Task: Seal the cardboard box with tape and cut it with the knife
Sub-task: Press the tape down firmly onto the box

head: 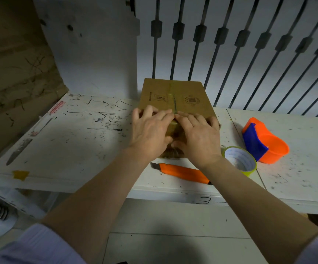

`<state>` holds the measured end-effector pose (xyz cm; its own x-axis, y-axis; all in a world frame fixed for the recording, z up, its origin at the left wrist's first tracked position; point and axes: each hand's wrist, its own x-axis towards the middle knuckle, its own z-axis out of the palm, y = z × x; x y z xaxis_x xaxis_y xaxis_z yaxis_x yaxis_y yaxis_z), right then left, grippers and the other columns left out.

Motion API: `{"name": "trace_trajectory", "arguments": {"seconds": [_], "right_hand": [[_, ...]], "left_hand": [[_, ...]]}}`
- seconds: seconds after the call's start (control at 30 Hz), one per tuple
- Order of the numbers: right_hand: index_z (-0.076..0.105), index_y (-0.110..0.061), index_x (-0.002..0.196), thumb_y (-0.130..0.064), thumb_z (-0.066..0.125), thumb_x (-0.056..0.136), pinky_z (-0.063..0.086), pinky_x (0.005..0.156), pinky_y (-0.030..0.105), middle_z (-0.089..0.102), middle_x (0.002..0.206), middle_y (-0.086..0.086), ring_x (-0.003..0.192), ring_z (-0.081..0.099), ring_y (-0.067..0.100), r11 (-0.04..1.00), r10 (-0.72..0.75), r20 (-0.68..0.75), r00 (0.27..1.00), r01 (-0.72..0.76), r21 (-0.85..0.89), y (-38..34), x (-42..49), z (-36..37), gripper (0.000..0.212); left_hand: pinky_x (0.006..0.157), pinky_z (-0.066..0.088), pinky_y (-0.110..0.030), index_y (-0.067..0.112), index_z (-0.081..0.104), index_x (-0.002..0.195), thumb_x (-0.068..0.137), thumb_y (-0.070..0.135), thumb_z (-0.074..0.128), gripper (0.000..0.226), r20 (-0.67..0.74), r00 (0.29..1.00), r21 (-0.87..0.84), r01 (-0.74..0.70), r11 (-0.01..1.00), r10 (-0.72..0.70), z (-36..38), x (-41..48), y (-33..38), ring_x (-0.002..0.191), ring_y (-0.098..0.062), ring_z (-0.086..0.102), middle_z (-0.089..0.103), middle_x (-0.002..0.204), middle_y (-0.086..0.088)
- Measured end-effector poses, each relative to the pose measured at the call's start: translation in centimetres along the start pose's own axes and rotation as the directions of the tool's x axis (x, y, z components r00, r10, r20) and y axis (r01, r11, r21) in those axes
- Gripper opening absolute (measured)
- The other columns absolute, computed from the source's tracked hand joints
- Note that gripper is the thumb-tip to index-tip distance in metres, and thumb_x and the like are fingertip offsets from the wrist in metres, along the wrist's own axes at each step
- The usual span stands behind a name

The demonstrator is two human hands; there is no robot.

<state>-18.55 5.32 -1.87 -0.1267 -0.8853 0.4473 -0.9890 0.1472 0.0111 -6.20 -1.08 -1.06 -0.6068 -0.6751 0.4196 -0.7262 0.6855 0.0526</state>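
Note:
A brown cardboard box (175,96) stands on the white table (74,141), its top flaps closed with a strip of tape along the middle seam. My left hand (150,132) and my right hand (198,136) lie flat on the box's near edge, fingers spread, index fingers meeting at the seam and thumbs down on the front face. An orange utility knife (183,172) lies on the table just in front of the box, blade end to the left. A yellowish tape roll (240,161) sits right of my right wrist.
An orange and blue tape dispenser (265,143) rests to the right of the box. A large cardboard sheet (15,77) leans at the left. Black railing bars (249,54) stand behind the table. The tabletop is scratched and marked.

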Motion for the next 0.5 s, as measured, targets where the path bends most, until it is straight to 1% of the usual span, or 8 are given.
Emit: {"name": "trace_trajectory", "arguments": {"seconds": [0.13, 0.2, 0.3, 0.4, 0.47, 0.5], "right_hand": [[0.060, -0.021, 0.116, -0.047, 0.076, 0.060, 0.025, 0.083, 0.038, 0.067, 0.122, -0.002, 0.104, 0.059, 0.028, 0.999, 0.014, -0.025, 1.000, -0.015, -0.052, 0.6, 0.5, 0.2, 0.064], [0.060, -0.022, 0.118, -0.046, 0.076, 0.061, 0.022, 0.081, 0.037, 0.067, 0.122, -0.002, 0.104, 0.059, 0.028, 0.997, 0.023, -0.034, 0.999, -0.025, -0.071, 0.9, 0.7, 0.4, 0.064], [0.057, -0.021, 0.122, -0.039, 0.075, 0.066, 0.020, 0.085, 0.039, 0.063, 0.128, -0.001, 0.110, 0.056, 0.029, 0.997, 0.039, -0.012, 0.999, -0.040, -0.061, 1.1, 1.0, 0.8, 0.062], [0.052, -0.018, 0.128, -0.035, 0.071, 0.073, 0.021, 0.089, 0.038, 0.057, 0.136, 0.004, 0.115, 0.053, 0.030, 0.995, 0.042, 0.026, 0.999, -0.040, -0.094, 1.7, 1.4, 0.9, 0.060], [0.046, -0.017, 0.133, -0.035, 0.063, 0.081, 0.023, 0.098, 0.042, 0.048, 0.144, 0.004, 0.125, 0.045, 0.029, 0.992, 0.061, 0.062, 0.996, -0.054, -0.110, 2.0, 1.7, 0.7, 0.058], [0.042, -0.019, 0.136, -0.035, 0.058, 0.085, 0.022, 0.103, 0.048, 0.043, 0.147, 0.002, 0.131, 0.040, 0.027, 0.992, 0.073, 0.087, 0.994, -0.064, -0.105, 2.0, 1.9, 0.6, 0.056]], "left_hand": [[0.098, 0.025, -0.043, 0.029, 0.042, 0.132, 0.077, 0.045, 0.064, 0.062, -0.027, 1.000, 0.014, -0.003, 1.000, 0.004, 0.1, 0.4, 0.0, 0.123, -0.019, 0.038, 0.046, 0.142, 0.011], [0.096, 0.026, -0.042, 0.028, 0.041, 0.134, 0.076, 0.046, 0.064, 0.065, -0.012, 1.000, 0.026, -0.002, 1.000, 0.003, 0.2, 0.7, 0.0, 0.121, -0.019, 0.039, 0.045, 0.144, 0.009], [0.094, 0.028, -0.042, 0.026, 0.039, 0.136, 0.075, 0.047, 0.066, 0.070, 0.005, 1.000, 0.052, -0.008, 0.999, 0.008, 0.2, 1.4, 0.0, 0.119, -0.020, 0.039, 0.042, 0.146, 0.008], [0.094, 0.028, -0.043, 0.024, 0.035, 0.139, 0.075, 0.045, 0.066, 0.074, 0.029, 0.999, 0.075, -0.032, 0.997, 0.030, 0.5, 2.1, -0.1, 0.119, -0.021, 0.038, 0.038, 0.149, 0.005], [0.097, 0.028, -0.044, 0.023, 0.031, 0.141, 0.077, 0.045, 0.064, 0.075, 0.047, 0.999, 0.075, -0.028, 0.997, 0.024, 0.7, 2.4, -0.1, 0.122, -0.022, 0.036, 0.034, 0.151, 0.004], [0.100, 0.026, -0.046, 0.023, 0.028, 0.142, 0.079, 0.045, 0.063, 0.075, 0.062, 0.998, 0.068, -0.022, 0.997, 0.017, 0.8, 2.7, -0.2, 0.125, -0.021, 0.035, 0.032, 0.152, 0.004]]}}
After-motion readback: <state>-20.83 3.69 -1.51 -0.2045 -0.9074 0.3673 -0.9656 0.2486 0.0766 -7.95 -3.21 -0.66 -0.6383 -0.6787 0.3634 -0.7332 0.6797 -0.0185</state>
